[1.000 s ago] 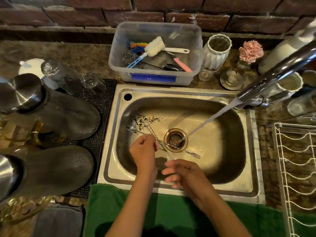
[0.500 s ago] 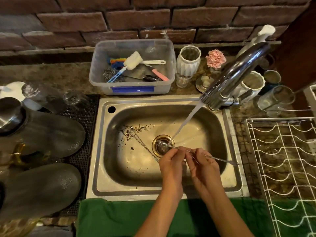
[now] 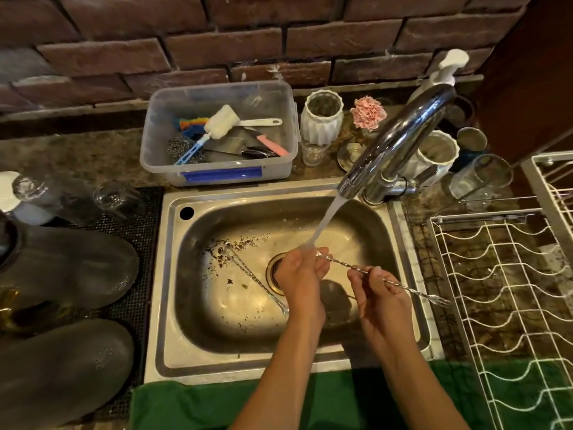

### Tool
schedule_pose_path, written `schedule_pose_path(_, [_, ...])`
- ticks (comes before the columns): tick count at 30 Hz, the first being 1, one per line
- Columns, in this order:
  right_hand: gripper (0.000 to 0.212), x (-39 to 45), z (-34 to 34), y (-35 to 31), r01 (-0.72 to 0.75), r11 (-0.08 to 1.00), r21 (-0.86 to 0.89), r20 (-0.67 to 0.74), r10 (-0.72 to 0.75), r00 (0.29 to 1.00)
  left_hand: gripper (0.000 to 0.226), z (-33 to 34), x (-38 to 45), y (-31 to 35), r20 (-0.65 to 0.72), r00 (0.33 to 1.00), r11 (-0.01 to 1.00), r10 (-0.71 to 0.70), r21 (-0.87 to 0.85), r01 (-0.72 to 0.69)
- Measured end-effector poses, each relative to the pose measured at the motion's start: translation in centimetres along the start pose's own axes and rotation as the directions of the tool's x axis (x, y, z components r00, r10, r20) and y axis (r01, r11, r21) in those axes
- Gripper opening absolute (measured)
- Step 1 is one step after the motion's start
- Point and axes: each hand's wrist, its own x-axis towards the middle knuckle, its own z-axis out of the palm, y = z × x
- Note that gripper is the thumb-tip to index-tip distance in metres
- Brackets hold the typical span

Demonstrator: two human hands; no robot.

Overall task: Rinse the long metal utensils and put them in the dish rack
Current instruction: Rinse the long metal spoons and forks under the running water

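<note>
The thin, stiff, wet-slick twisted bar spoon [image 3: 356, 268] is pinched mid-shaft by the right hand [image 3: 379, 290] and gripped near its end by the left hand [image 3: 299, 271], judged the surest holds.

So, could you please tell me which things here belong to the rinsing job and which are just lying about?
Part of the job:
- twisted utensil held by left hand and right hand
- second utensil lying in the sink
- running faucet
- dish rack

Lying about:
- plastic tub of brushes
- white vase
- pink flower
- drinking glass
</note>
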Motion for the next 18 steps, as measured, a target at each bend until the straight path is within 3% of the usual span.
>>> schedule_pose_path(5, [0.018, 0.0, 0.1, 0.3, 0.009, 1.0, -0.025, 0.022, -0.008, 1.0, 0.025, -0.1, 0.4, -0.2, -0.008, 0.999, 0.999, -0.05, -0.002, 0.05])
schedule_pose_path(13, [0.019, -0.2, 0.4, -0.1, -0.009, 0.997, -0.071, 0.023, 0.011, 1.0, 0.015, -0.7, 0.9, 0.2, 0.054, 0.996, 0.996, -0.076, -0.039, 0.078])
schedule_pose_path(18, [0.019, -0.5, 0.8, 0.3, -0.003, 0.996, -0.092, 0.02, 0.005, 1.0, 0.039, -0.5, 1.3, 0.1, -0.018, 0.999, 0.999, -0.04, -0.003, 0.04])
